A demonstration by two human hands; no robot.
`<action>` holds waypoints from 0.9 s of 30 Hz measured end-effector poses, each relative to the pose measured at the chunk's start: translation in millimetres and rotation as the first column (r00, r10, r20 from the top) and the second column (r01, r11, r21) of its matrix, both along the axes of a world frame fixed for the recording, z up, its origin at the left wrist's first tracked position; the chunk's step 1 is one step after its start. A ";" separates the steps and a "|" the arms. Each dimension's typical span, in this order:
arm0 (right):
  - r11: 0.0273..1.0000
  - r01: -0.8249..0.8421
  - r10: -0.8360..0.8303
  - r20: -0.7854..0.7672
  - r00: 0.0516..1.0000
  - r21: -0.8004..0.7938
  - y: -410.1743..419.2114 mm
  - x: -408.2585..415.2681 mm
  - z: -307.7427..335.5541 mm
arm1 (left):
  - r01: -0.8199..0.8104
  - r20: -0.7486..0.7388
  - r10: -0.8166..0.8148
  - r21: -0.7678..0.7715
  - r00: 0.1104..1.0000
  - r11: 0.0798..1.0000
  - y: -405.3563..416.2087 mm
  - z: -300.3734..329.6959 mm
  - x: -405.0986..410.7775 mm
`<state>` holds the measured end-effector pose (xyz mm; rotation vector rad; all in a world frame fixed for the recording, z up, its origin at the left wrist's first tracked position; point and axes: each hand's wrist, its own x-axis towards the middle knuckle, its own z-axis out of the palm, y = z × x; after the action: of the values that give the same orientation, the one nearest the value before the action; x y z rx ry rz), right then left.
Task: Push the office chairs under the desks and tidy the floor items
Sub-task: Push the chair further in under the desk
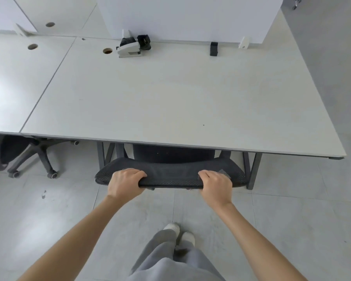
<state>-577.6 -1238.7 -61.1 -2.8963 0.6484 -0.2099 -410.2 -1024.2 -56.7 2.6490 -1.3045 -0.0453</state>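
A black mesh office chair (170, 173) stands at the front edge of the white desk (170, 102), its seat hidden under the desktop and only the top of its backrest showing. My left hand (125, 182) grips the backrest's top edge on the left. My right hand (215, 186) grips the same edge on the right. A second chair's grey wheeled base (41, 157) sticks out from under the neighbouring desk (18, 82) at left.
On the desk's far side lie a white and black clamp device (130, 48) and a small black bracket (213, 49) against a white partition (186, 17). Grey desk legs (251, 171) flank the chair. My feet (179, 234) stand on grey floor tiles.
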 end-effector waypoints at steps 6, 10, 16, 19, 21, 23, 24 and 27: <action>0.999 0.035 -0.034 -0.038 0.999 0.034 6.0 39.3 8.3 | -0.044 -0.106 0.061 0.149 0.993 0.988 -13.3 15.7 48.0; 0.999 -0.019 0.019 0.000 1.000 0.046 17.2 48.5 8.5 | -0.046 -0.096 0.060 0.137 0.994 0.990 -3.8 16.0 68.8; 0.992 -0.110 0.108 0.027 0.994 0.069 5.2 39.5 2.2 | -0.035 -0.044 0.039 0.100 0.998 0.994 -5.8 8.8 59.7; 0.977 -0.178 0.170 0.076 0.983 0.119 -0.1 33.5 7.0 | -0.046 -0.043 0.050 0.082 0.998 0.996 -10.4 8.5 48.4; 0.960 -0.225 0.211 0.100 0.972 0.164 -2.2 30.3 12.7 | -0.013 -0.048 0.014 0.032 0.999 0.999 -13.4 8.8 39.3; 0.949 -0.259 0.242 0.112 0.964 0.179 -3.9 27.2 14.5 | 0.045 -0.040 -0.048 -0.066 0.998 0.997 -16.9 9.8 24.7; 0.945 -0.271 0.252 0.117 0.961 0.185 -4.4 25.8 13.4 | 0.063 -0.038 -0.068 -0.119 0.997 0.991 -17.8 10.7 16.4; 0.941 -0.261 0.242 0.111 0.964 0.217 -3.6 20.3 12.3 | 0.020 -0.053 -0.033 -0.236 0.998 0.972 -17.6 16.8 -3.7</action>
<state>-557.3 -1242.3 -48.8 -2.6948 0.2631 -0.2044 -413.9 -1041.8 -39.8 2.4141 -1.2435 0.0295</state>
